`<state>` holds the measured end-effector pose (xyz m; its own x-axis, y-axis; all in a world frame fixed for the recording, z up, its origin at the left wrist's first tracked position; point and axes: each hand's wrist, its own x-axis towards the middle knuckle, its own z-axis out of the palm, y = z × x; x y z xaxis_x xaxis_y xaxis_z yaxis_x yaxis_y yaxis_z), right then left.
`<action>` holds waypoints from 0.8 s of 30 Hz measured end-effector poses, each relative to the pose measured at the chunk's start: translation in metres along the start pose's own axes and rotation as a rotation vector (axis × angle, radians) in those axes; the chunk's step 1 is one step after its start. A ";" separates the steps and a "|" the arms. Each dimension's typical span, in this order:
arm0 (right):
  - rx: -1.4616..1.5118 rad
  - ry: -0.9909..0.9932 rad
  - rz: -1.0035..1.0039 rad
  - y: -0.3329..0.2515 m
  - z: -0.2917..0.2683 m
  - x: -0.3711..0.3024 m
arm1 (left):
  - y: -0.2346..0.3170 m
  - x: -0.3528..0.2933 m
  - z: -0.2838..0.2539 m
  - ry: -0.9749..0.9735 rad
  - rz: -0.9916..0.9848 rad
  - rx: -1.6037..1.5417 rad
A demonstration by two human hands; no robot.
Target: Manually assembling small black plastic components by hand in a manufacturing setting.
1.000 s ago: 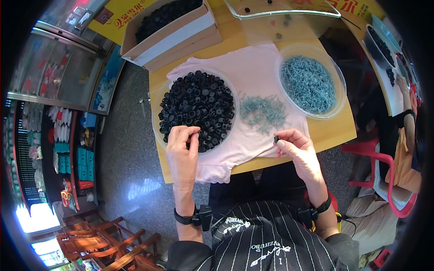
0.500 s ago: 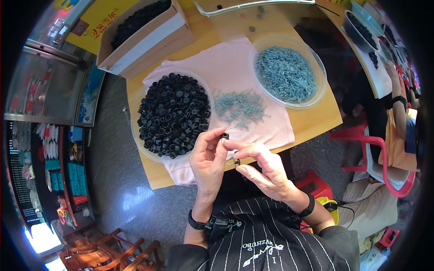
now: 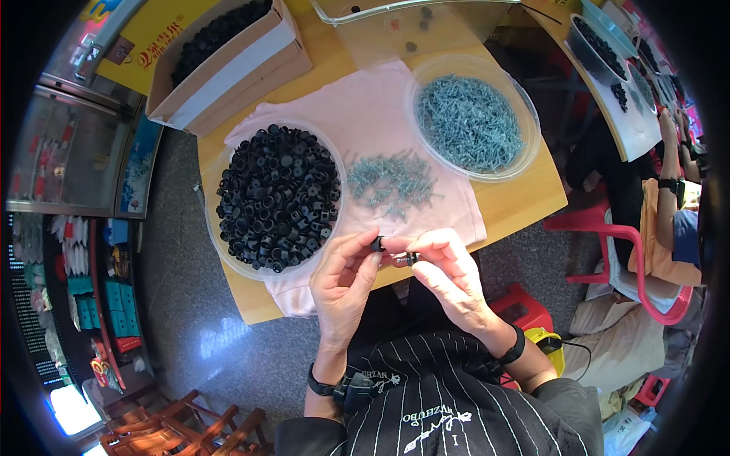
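Just off the near edge of the table, my two hands meet at the fingertips. My left hand point(image 3: 340, 285) pinches a small black plastic cap point(image 3: 377, 244) between thumb and fingers. An index fingertip of my right hand point(image 3: 450, 283) reaches close to that cap. Between the right thumb and fingers sits a second small black piece point(image 3: 413, 258); a thin metal part seems to stick out of it. Beyond the hands, loose silvery screws point(image 3: 391, 181) lie scattered on a pink cloth point(image 3: 372, 95). Left of them, a heap of black caps point(image 3: 281, 197) fills a clear round tub point(image 3: 212, 220).
A second clear tub point(image 3: 534, 129) of silvery screws stands at the right. Back left is a cardboard box point(image 3: 236, 68) of black parts. A clear plastic bin point(image 3: 426, 9) sits at the far edge. To the right are a red chair point(image 3: 642, 262) and another person's arm point(image 3: 668, 156).
My right fingertips have moved up and closer to the cap in my left hand. Both hands keep their pinch. The whole view has shifted slightly.
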<state>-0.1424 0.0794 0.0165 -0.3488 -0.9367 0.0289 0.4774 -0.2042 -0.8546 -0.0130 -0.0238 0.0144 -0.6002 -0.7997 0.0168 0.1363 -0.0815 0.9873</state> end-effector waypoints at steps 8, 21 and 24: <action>0.124 0.013 0.022 0.008 -0.006 0.001 | -0.003 -0.004 0.001 0.038 -0.032 0.021; 0.152 0.188 0.257 0.000 -0.010 0.010 | 0.005 -0.008 0.004 -0.005 0.019 -0.046; 0.163 0.206 0.278 -0.003 -0.014 0.010 | 0.005 -0.007 0.007 -0.019 0.032 -0.055</action>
<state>-0.1586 0.0749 0.0122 -0.3354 -0.8892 -0.3112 0.6929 -0.0090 -0.7210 -0.0137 -0.0140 0.0207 -0.6098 -0.7909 0.0513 0.1982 -0.0895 0.9761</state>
